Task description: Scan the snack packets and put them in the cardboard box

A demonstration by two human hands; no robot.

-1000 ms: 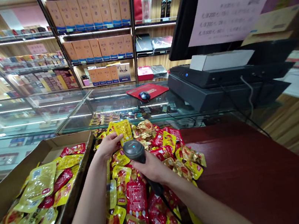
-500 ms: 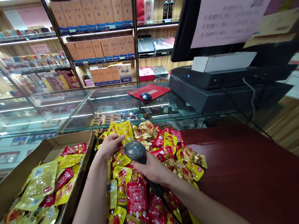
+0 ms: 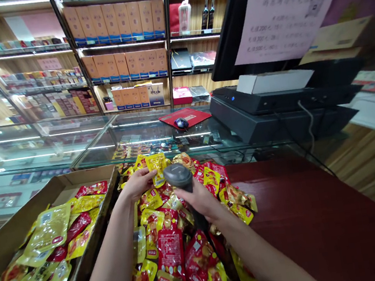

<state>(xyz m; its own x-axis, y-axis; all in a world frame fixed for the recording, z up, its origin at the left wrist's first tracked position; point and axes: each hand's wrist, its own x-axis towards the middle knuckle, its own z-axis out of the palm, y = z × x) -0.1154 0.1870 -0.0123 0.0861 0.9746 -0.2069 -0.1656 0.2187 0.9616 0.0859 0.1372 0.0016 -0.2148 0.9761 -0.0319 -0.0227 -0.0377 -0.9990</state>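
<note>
Between the fingers of my left hand (image 3: pixel 139 184) is a small yellow snack packet (image 3: pixel 158 168), held upright at the far side of the heap. My right hand (image 3: pixel 200 200) is wrapped round the grip of a black barcode scanner (image 3: pixel 178 175), whose head is just right of that packet. Beneath both hands spreads a heap of red, yellow and gold snack packets (image 3: pixel 171 251). Left of my left arm stands an open cardboard box (image 3: pixel 112 217) with several more packets (image 3: pixel 50 229) lying in it.
A dark red tabletop (image 3: pixel 299 208) lies to the right. Behind the heap is a glass counter (image 3: pixel 129 130) with a computer mouse (image 3: pixel 181 123) on a red mat (image 3: pixel 194 115). A monitor (image 3: pixel 224 36) and black till unit (image 3: pixel 275 113) stand at back right.
My right hand has moved the scanner slightly right, away from the yellow packet. The blue light on the scanner's head no longer shows. My left hand keeps its hold.
</note>
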